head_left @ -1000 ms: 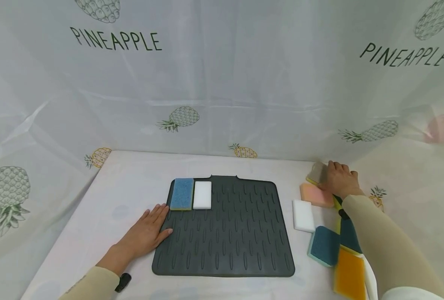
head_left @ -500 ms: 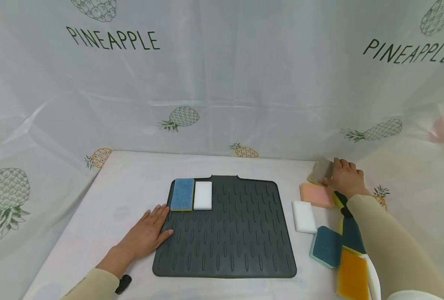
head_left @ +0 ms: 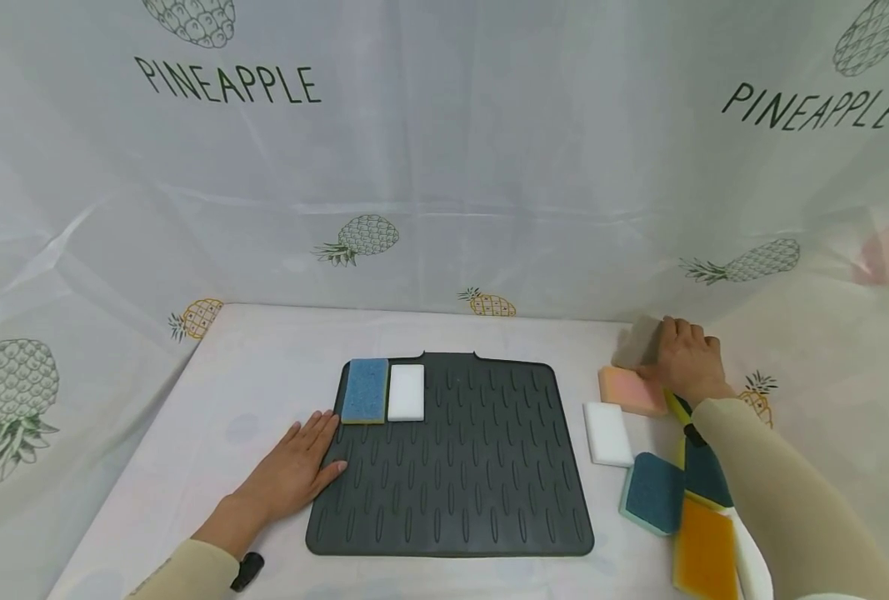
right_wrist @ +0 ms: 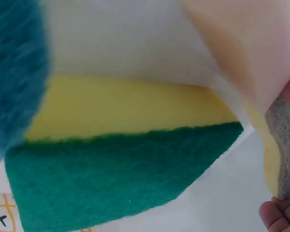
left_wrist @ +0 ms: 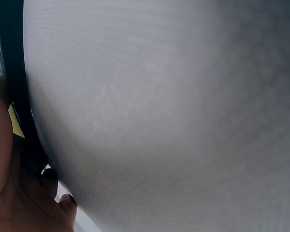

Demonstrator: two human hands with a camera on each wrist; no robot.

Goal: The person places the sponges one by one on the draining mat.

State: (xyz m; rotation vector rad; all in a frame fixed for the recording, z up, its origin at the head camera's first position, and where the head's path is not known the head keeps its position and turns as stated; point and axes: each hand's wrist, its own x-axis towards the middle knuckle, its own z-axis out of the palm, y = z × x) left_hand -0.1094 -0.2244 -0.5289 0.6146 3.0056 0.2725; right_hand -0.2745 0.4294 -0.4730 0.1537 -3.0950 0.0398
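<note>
My right hand (head_left: 690, 360) grips a grey-faced sponge (head_left: 635, 340) at the table's far right corner. In the right wrist view, thumb and fingers sit on opposite ends of that grey sponge (right_wrist: 284, 145), whose yellow layer shows. Just in front of this hand lies a pink sponge (head_left: 631, 392). My left hand (head_left: 290, 467) rests flat, fingers straight, on the left edge of a dark grey ridged mat (head_left: 489, 483). A blue-topped sponge (head_left: 365, 392) and a white sponge (head_left: 406, 392) lie side by side at the mat's upper left.
Beside the right forearm lie a white sponge (head_left: 607, 433), a dark blue sponge (head_left: 651, 492) and an orange sponge (head_left: 704, 550). A green-and-yellow sponge (right_wrist: 116, 174) shows large in the right wrist view. A pineapple-print curtain (head_left: 444, 167) hangs behind the table.
The grey sponge has tilted slightly in my right hand, and its yellow lower edge no longer shows in the head view. My left hand stays in place on the mat.
</note>
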